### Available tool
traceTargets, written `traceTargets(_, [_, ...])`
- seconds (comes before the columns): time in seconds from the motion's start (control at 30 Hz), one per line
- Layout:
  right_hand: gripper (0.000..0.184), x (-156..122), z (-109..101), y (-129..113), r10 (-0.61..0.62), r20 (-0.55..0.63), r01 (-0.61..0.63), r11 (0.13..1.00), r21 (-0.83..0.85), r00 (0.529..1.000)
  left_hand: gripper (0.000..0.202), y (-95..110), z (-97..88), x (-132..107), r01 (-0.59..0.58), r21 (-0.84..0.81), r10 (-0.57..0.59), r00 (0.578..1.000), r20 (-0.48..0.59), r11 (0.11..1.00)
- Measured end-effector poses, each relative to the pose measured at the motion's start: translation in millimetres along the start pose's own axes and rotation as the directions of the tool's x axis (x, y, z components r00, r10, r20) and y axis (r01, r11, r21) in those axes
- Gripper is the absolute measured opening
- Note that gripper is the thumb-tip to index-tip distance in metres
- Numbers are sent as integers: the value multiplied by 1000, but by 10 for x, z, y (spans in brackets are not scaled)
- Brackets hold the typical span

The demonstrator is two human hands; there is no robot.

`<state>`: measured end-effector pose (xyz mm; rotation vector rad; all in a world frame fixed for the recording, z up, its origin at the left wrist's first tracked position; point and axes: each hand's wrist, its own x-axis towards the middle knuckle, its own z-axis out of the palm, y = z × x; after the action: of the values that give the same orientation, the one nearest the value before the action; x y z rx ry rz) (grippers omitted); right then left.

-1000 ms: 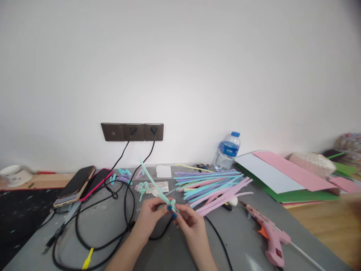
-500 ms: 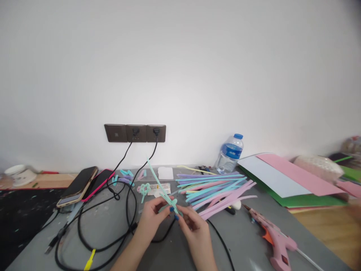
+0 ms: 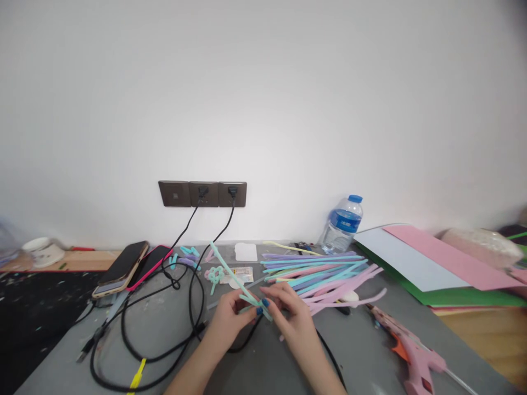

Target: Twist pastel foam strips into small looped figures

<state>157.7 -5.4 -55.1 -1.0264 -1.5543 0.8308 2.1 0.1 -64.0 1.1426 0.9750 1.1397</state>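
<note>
We logged one mint pipe cleaner (image 3: 223, 263), bent, pinched by left hand (image 3: 230, 319); right hand (image 3: 293, 314) at its near end, whether pinching we could not tell.

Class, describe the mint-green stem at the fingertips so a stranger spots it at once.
Find the gray table below the wall sockets, with a left hand and right hand above it. Between them, a mint-green stem slants up to the left. Unlike the pastel stems piled behind the right hand, it is held off the table.
</note>
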Motion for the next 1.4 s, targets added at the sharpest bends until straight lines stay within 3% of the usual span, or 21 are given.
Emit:
traceTargets(0.13, [19, 218, -37, -97, 3, 214, 5, 999, -37, 977, 27, 12, 23, -12, 38, 28, -40, 995, 95, 999])
traceTargets(0.3, [16, 336, -93, -183, 167, 440, -196, 980, 20, 882, 25, 2, 18, -66, 144, 40, -149, 966, 211, 989])
traceTargets(0.4, [13, 344, -105, -177, 185, 514, -248, 967, 58, 838, 25, -4, 10, -93, 183, 65, -194, 950, 245, 981])
traceTargets(0.57, [10, 341, -28, -108, 191, 475, -258, 963, 79, 859, 23, 9, 10, -99, 190, 133, -220, 938, 267, 973])
traceTargets(0.73, [13, 305, 58, -106, 174, 361, -140, 983, -119, 916, 18, -1, 21, -92, 183, 194, -228, 943, 243, 964])
traceTargets(0.97, [20, 329, 92, -176, 148, 355, -42, 957, -288, 923, 10, -45, -3, -76, 163, 174, -198, 958, 207, 971])
traceTargets(1.23, [32, 385, 98, -59, 146, 327, -112, 986, -122, 934, 16, 16, 3, -69, 172, 147, -199, 960, 197, 974])
traceTargets(1.4, [24, 426, 84, -60, 220, 391, -197, 976, -98, 894, 33, 15, 14, -69, 215, 127, -235, 956, 177, 968])
